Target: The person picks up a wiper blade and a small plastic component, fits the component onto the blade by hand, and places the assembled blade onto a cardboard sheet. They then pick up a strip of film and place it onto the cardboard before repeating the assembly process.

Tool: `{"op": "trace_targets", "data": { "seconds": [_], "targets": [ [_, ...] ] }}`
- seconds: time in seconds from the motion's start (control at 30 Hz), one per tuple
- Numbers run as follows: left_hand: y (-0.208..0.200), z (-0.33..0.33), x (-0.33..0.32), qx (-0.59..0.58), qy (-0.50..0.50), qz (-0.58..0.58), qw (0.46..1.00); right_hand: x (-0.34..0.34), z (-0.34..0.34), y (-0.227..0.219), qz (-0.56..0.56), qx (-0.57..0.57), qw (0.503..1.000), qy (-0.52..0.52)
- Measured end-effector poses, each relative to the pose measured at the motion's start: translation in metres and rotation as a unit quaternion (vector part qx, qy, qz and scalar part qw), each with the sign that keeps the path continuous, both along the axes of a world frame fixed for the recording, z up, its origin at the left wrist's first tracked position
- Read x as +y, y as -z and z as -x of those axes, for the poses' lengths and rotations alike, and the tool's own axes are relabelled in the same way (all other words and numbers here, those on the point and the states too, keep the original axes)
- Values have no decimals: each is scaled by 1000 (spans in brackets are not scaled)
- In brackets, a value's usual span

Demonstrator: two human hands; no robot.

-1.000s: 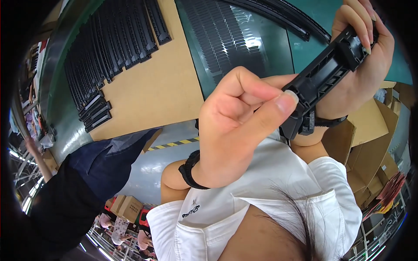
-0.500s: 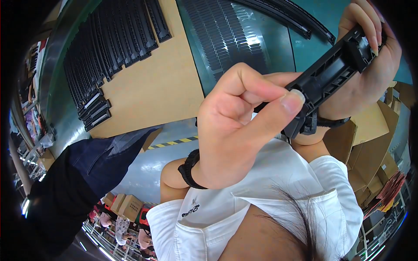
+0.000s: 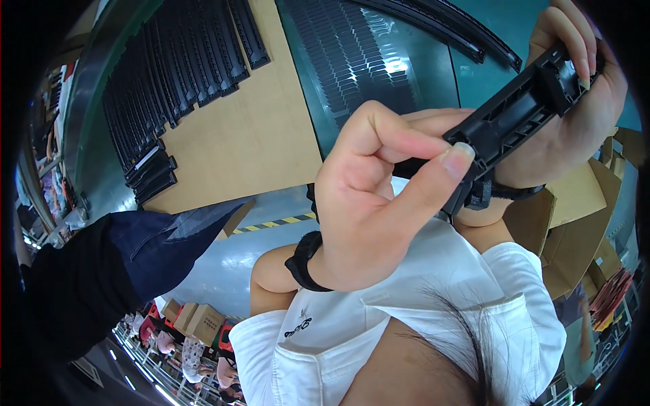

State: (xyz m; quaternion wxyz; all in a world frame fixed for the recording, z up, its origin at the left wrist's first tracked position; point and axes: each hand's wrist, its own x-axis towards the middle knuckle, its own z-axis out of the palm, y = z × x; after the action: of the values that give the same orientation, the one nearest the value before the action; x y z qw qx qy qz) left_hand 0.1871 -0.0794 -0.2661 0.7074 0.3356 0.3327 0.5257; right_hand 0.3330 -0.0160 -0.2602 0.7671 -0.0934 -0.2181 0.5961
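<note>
A black, ribbed plastic strip (image 3: 508, 111) slants up to the right before me, held up between both hands. My left hand (image 3: 369, 203) pinches its lower end, thumb against the edge and forefinger behind. At the upper end my right hand (image 3: 582, 128) is wrapped round the strip, fingertips over its top edge near a raised block. Part of the strip is hidden by my fingers, and its far end runs out under the right hand. Dark bands circle both wrists.
Several similar black strips (image 3: 183, 64) lie in a row on a tan board (image 3: 244, 135) at the left. Dark flat pieces (image 3: 345, 51) cover the green table, with long curved strips (image 3: 433, 27) beyond. Open cardboard boxes (image 3: 575, 223) stand right; a person in dark clothes (image 3: 81, 284) stands left.
My left hand has shifted slightly right while still pinching the strip. The strip stays nearly in place. The person at the left has moved a little, and another person shows at the lower right.
</note>
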Motion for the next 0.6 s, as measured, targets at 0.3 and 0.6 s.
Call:
{"op": "trace_targets", "data": {
  "seconds": [0.3,0.6],
  "targets": [
    [-3,6,1,79,11,-83,993,7,19,-10,60,-18,992,109],
    [-31,24,9,-8,69,101,992,3,31,-20,93,14,990,101]
  ]
}}
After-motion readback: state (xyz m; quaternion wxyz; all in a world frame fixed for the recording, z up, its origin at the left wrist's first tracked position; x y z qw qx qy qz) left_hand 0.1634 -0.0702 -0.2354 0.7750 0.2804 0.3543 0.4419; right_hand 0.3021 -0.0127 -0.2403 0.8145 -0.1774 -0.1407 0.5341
